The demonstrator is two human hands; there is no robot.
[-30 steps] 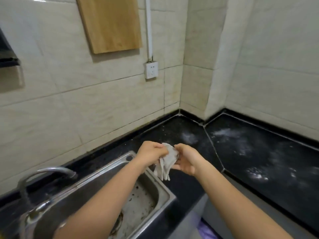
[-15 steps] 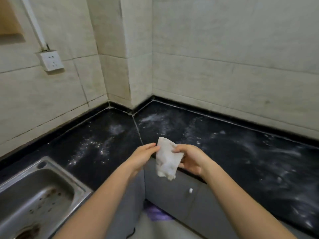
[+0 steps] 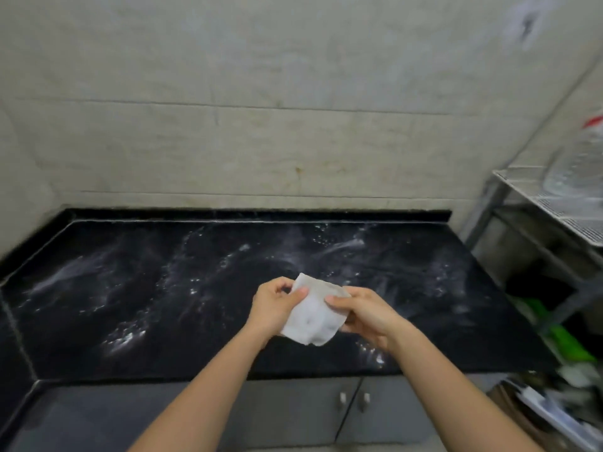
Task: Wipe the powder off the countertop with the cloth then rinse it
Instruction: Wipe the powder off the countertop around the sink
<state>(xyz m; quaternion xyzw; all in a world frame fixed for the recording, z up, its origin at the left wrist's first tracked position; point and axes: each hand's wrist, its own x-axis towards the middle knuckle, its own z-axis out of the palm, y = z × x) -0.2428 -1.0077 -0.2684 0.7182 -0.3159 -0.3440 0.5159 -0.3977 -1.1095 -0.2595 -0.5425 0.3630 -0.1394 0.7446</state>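
A white cloth point(image 3: 311, 313) is spread between both hands, held in the air above the front part of the black countertop point(image 3: 81, 327). My left hand point(image 3: 275, 306) pinches its left edge with thumb and fingers. My right hand point(image 3: 362, 313) grips its right side, thumb on top. White powder point(image 3: 122, 337) lies in streaks and specks over most of the countertop, thicker at the left front, at the back middle and near the front right edge.
Grey cabinet doors point(image 3: 352, 415) with small handles run below the counter's front edge. A metal wire rack point(image 3: 554, 210) with a clear container stands to the right. Green and dark items point(image 3: 561, 340) sit low at the right. Beige tiled wall point(image 3: 261, 141) stands behind.
The view has swung right, from the sink and the corner to the long counter section. Both hands kept the cloth and carried it over the countertop, now more spread out.
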